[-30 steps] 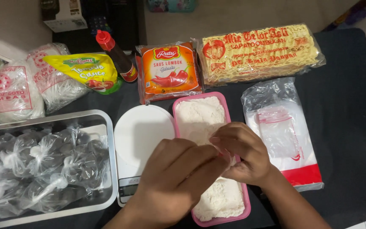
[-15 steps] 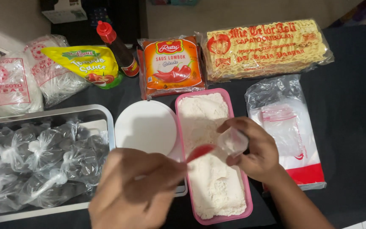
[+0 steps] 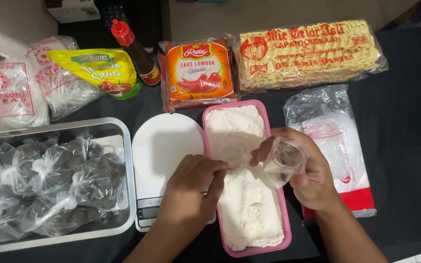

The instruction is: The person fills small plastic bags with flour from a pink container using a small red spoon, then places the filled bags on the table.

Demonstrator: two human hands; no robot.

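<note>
At nine o'clock, a steel tray (image 3: pixel 123 146) holds tied dark bags. The left hand (image 3: pixel 193 187), grip pinched together, dips into the pink powder tub (image 3: pixel 274 234). The right hand (image 3: pixel 313 178) is clamped on a small clear bag (image 3: pixel 286 158) held open, seemingly unfilled.

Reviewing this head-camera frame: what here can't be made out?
- Left hand: its fingertips are curled under, hiding anything they pinch.
- Small clear bag in the right hand: contents too faint to judge.
- Kitchen scale: display too small, partly covered by the left hand.
- Metal tray: cut off by the left edge.
</note>
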